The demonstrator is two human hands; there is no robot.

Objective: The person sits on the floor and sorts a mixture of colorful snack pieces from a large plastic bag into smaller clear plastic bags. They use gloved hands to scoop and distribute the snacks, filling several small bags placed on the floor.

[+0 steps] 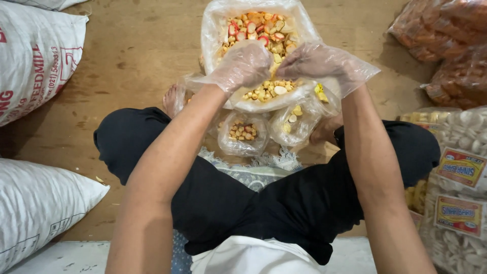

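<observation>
I sit cross-legged on a wooden floor. My left hand [243, 66] and my right hand [317, 61] both wear thin clear plastic gloves. Together they hold a small clear plastic bag [269, 94] part-filled with pale and yellow crackers. It hangs just in front of a big open clear sack [215, 25] full of mixed red, orange and cream crackers. Both hands pinch the small bag's top edge, fingers closed on the plastic. Two small filled bags [243, 133] [294, 122] lie on the floor between my knees.
White woven sacks [35, 50] [40, 203] lie at the left. Bags of orange-brown snacks [446, 30] are stacked at the upper right. Labelled packs of white crackers [456, 177] stand at the right by my knee. Bare wooden floor [142, 50] stretches to the upper left.
</observation>
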